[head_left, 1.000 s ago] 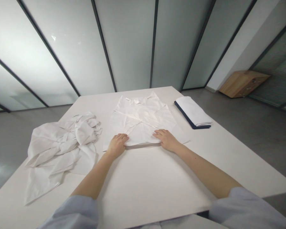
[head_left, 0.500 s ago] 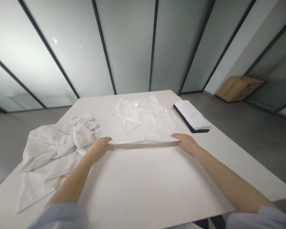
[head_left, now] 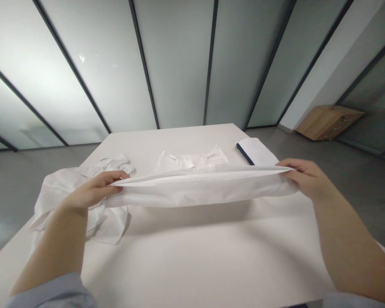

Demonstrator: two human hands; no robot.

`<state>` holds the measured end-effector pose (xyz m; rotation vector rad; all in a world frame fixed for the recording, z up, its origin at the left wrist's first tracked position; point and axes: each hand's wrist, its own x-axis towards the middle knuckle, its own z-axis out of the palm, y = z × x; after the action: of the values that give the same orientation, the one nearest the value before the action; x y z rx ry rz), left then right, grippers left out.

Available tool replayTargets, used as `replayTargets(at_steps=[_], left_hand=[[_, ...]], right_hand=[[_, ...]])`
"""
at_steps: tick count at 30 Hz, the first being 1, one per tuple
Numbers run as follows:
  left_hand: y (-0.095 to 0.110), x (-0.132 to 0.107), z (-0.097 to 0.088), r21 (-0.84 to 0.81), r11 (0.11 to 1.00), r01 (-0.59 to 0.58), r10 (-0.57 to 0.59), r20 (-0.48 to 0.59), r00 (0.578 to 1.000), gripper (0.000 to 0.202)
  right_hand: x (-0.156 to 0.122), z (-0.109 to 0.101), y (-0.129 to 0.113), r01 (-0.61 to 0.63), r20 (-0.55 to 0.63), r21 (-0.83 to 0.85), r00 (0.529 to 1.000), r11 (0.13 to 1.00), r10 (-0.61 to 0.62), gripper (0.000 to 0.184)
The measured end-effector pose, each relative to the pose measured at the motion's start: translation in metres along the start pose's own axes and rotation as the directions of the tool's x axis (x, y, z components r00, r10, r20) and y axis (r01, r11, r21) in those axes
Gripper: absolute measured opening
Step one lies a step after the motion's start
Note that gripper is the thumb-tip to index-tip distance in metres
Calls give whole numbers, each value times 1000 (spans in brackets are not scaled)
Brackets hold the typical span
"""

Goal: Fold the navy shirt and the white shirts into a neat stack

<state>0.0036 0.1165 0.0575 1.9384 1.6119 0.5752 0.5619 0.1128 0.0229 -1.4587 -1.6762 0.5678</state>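
Note:
A thin white shirt [head_left: 195, 188] is stretched between my two hands, its near edge lifted off the table and a fold hanging below it. My left hand [head_left: 98, 188] pinches the left end of that edge between thumb and fingers, in front of a crumpled heap of white cloth [head_left: 59, 184]. At the right end, my right hand [head_left: 303, 174] grips the same edge near a folded white cloth [head_left: 258, 149]. The shirt's far end, with what looks like its neckline, still rests on the table; its middle is hidden behind the raised edge.
All the cloth is on a white table [head_left: 199, 261]. Something dark navy [head_left: 244, 154] lies under the folded white cloth at the right. Beyond the table stand frosted glass panels [head_left: 176, 64] and a wooden cabinet [head_left: 327, 122] on the grey floor.
Both hands have come up and nearer to me, and moved farther apart. The shirt's near edge has risen off the table with them and now covers the shirt's middle.

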Motion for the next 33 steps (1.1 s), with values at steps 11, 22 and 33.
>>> replayTargets(at_steps=[11, 22, 33], left_hand=[[-13, 154, 38, 330, 932, 152, -23, -364, 931, 44], [-1, 122, 193, 566, 818, 104, -116, -15, 993, 74], [-15, 117, 203, 628, 774, 85, -44, -80, 996, 73]], right_hand=[[152, 89, 12, 16, -119, -579, 988, 815, -104, 31], [61, 205, 34, 192, 300, -692, 953, 696, 36, 63], [51, 212, 47, 107, 284, -714, 947, 692, 147, 68]])
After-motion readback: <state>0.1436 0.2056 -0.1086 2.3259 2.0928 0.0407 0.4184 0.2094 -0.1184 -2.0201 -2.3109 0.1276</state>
